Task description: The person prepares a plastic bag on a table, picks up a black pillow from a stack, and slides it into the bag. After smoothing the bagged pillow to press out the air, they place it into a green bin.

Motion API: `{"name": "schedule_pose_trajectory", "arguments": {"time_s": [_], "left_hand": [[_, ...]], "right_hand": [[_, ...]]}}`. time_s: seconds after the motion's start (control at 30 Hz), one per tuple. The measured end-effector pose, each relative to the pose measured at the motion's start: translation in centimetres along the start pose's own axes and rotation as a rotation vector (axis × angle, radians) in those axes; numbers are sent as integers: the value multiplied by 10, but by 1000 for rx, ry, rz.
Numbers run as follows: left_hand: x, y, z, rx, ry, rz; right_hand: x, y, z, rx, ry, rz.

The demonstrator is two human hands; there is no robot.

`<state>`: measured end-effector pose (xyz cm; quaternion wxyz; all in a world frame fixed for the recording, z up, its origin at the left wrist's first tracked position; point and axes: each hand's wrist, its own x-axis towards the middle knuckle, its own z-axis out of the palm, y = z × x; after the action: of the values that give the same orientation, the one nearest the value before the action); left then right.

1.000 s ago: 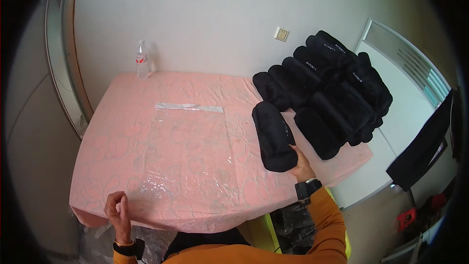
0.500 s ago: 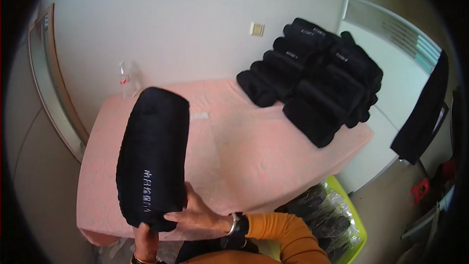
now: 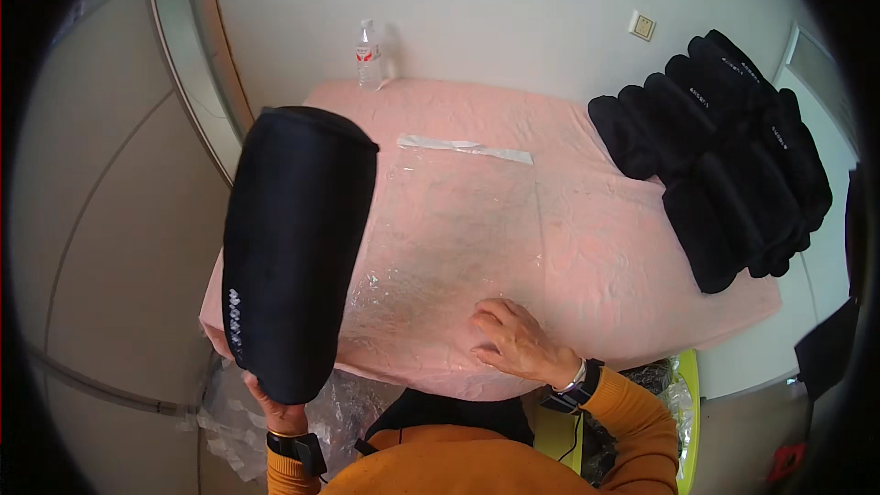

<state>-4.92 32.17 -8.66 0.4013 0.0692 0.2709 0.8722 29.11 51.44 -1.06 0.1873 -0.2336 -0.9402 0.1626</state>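
Observation:
My left hand (image 3: 275,411) holds a long black padded roll (image 3: 293,243) upright from below, at the table's near left corner. My right hand (image 3: 515,341) rests flat, fingers spread, on the near edge of a clear plastic bag (image 3: 458,238) that lies flat on the pink tablecloth (image 3: 605,257). The bag's white sealing strip (image 3: 466,148) is at its far end. The roll hides part of the bag's left side.
A stack of several more black rolls (image 3: 724,156) is piled at the table's right end. A clear water bottle (image 3: 368,55) stands at the far edge by the wall. Crumpled plastic (image 3: 229,412) lies on the floor at lower left; a green bin (image 3: 683,412) sits at lower right.
The right hand let go of the black roll and came down onto the plastic bag. The left hand now holds the roll alone, off to the left.

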Motion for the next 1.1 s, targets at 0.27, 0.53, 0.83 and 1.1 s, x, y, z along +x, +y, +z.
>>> {"name": "schedule_pose_trajectory", "arguments": {"time_s": [0.27,0.53,0.83,1.1], "left_hand": [[-12,-5,8,261,358,93],[5,-13,-113,193,213,89],[-20,4,-75,275,138,-18],[-27,15,-41,313,55,-68]], "right_hand": [[7,-2,-1,-155,54,-85],[12,9,0,-242,49,-106],[29,-2,-7,43,155,48],[52,-18,-4,222,186,48]]}}
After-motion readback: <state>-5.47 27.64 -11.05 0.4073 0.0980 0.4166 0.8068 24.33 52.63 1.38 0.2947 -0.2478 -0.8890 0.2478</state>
